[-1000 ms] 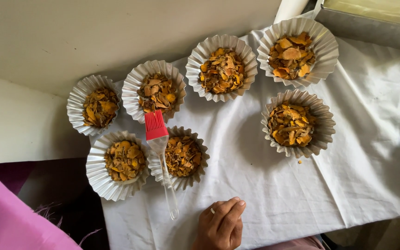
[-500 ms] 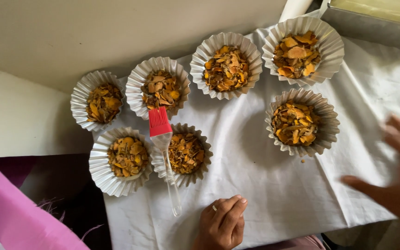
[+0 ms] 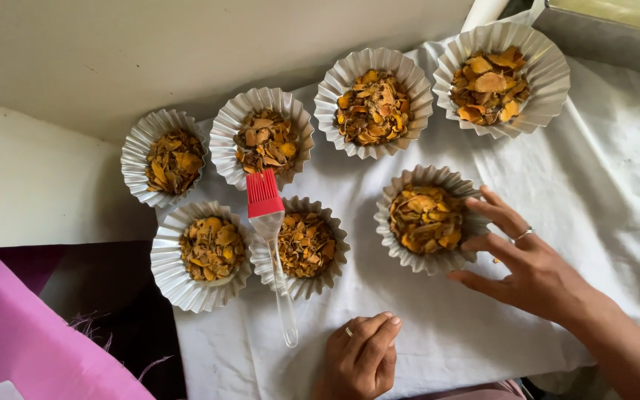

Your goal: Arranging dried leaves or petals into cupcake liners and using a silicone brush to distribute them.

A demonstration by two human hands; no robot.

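Now the right hand (image 3: 527, 267), fingers spread, touches the pleated foil cup of dried orange peel (image 3: 427, 218) at its three o'clock rim, apparently steadying it; lifting calls for a gentle pinch. The left hand (image 3: 361, 355) rests loosely curled on the white cloth-covered surface (image 3: 601, 192), holding nothing, a red-bristled silicone brush (image 3: 270, 237) lying at its ten o'clock.

Seven fluted paper cups (image 3: 374, 100) filled with dried chips sit on a cloth (image 3: 594, 222): four along the back, three nearer. A brush (image 3: 272, 237) lies across the middle front cup (image 3: 312, 248). The right hand (image 3: 527, 259) touches the front right cup (image 3: 427, 218); the left hand (image 3: 361, 359) rests on the cloth's near edge.
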